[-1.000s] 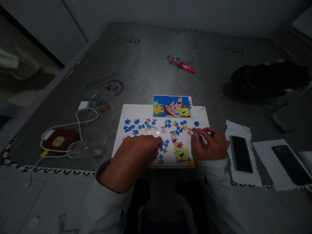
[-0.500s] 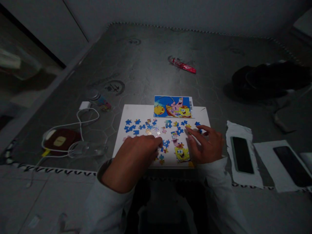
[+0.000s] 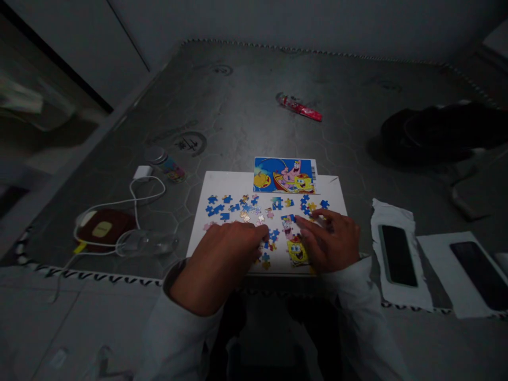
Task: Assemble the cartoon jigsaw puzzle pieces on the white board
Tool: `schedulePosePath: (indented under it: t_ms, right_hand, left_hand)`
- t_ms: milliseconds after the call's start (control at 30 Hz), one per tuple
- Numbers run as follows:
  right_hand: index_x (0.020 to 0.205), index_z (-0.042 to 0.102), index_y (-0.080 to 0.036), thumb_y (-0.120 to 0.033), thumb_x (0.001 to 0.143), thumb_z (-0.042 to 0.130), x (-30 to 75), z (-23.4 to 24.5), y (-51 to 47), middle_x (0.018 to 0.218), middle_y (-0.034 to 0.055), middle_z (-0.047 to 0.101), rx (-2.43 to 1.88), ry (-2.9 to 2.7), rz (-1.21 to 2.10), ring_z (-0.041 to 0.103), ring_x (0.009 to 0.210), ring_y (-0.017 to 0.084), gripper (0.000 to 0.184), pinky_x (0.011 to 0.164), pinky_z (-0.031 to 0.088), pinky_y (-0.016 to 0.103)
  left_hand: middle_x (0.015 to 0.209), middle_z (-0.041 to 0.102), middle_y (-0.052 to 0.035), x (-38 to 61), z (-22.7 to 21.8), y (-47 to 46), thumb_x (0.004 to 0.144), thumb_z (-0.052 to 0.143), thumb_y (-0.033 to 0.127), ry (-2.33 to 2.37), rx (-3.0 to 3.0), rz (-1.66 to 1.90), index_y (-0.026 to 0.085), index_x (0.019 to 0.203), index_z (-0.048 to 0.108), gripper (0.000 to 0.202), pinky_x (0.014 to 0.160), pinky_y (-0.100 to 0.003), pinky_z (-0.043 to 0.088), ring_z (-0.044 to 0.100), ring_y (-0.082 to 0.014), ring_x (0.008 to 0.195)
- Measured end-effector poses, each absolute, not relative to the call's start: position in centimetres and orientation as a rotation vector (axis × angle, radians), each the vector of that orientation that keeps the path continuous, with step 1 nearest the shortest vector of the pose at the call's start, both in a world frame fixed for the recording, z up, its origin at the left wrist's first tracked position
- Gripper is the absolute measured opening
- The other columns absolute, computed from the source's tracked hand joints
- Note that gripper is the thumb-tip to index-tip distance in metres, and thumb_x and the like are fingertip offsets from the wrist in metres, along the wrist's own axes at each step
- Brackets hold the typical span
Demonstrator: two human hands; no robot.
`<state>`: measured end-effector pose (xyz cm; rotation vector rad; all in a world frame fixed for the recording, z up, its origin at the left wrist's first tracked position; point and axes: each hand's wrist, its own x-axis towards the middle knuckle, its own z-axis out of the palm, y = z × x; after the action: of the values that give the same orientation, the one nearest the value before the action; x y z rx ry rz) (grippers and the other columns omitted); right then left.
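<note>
Below the frame's centre, we are holding our curled left hand (image 3: 226, 251) by loose pieces (image 3: 273, 235) and right hand (image 3: 335, 243) beside the joined puzzle section (image 3: 296, 251) (we cannot tell if either grips anything), where a careless sideways drag might split it.

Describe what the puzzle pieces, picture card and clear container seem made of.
Puzzle pieces: probably printed cardboard, slightly glossy; some catch the light.
Picture card: likely stiff paper, smooth, with straight edges and bright print.
Clear container: plastic or glass, shiny; see-through with glints, so either fits.
</note>
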<state>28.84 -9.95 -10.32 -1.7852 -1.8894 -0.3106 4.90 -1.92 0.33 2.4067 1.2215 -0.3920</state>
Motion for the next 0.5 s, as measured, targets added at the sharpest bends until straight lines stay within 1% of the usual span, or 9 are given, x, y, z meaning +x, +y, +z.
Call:
schedulePosePath:
  t_ms: [100, 300, 367, 433, 500]
  right_hand:
    - [0.119, 0.085, -0.035, -0.037, 0.107, 0.064, 29.0, -10.5, -10.0, 0.123, 0.0063, 0.074, -1.764, -1.907, -0.311, 0.06, 0.107, 0.024, 0.025, 0.093, 0.041, 0.039]
    - [0.107, 0.088, -0.031, -0.038, 0.109, 0.061, 29.8, -10.8, -9.8, 0.113, 0.0064, 0.075, -1.647, -1.902, -0.353, 0.06, 0.093, 0.02, 0.028, 0.085, 0.038, 0.038]
    - [0.109, 0.088, -0.031, -0.036, 0.108, 0.063, 30.1, -10.7, -9.7, 0.113, 0.006, 0.075, -1.602, -1.924, -0.355, 0.06, 0.092, 0.02, 0.025, 0.085, 0.039, 0.037]
    - [0.115, 0.087, -0.032, -0.038, 0.105, 0.068, 30.2, -10.4, -9.7, 0.114, 0.0055, 0.075, -1.536, -1.984, -0.348, 0.061, 0.092, 0.019, 0.022, 0.084, 0.041, 0.036]
    - [0.125, 0.083, -0.031, -0.046, 0.105, 0.068, 30.2, -10.1, -9.7, 0.117, 0.0062, 0.074, -1.524, -2.021, -0.29, 0.063, 0.095, 0.02, 0.029, 0.085, 0.043, 0.037]
  left_hand:
    - [0.115, 0.084, -0.0025, 4.9, 0.3, -1.9, 0.1, 0.071, 0.023, 1.226, 2.414, -0.375, 0.032, 0.119, 0.075, 0.021, 0.08, -0.036, 0.054, 0.079, -0.028, 0.1]
    - [0.113, 0.084, -0.0031, 4.2, 0.1, -1.7, 0.102, 0.069, 0.026, 1.219, 2.447, -0.342, 0.032, 0.121, 0.075, 0.021, 0.076, -0.035, 0.053, 0.079, -0.028, 0.098]
    - [0.113, 0.084, -0.0031, 3.6, 0.2, -1.5, 0.103, 0.067, 0.028, 1.233, 2.456, -0.29, 0.032, 0.122, 0.076, 0.021, 0.076, -0.034, 0.052, 0.079, -0.0276, 0.1]
    - [0.115, 0.084, -0.0028, 3.0, 0.4, -1.4, 0.104, 0.067, 0.029, 1.261, 2.439, -0.255, 0.032, 0.122, 0.077, 0.021, 0.076, -0.033, 0.052, 0.079, -0.0268, 0.101]
    - [0.116, 0.084, -0.0024, 2.4, 0.5, -1.2, 0.104, 0.068, 0.03, 1.3, 2.417, -0.241, 0.032, 0.12, 0.078, 0.019, 0.076, -0.032, 0.051, 0.078, -0.0261, 0.102]
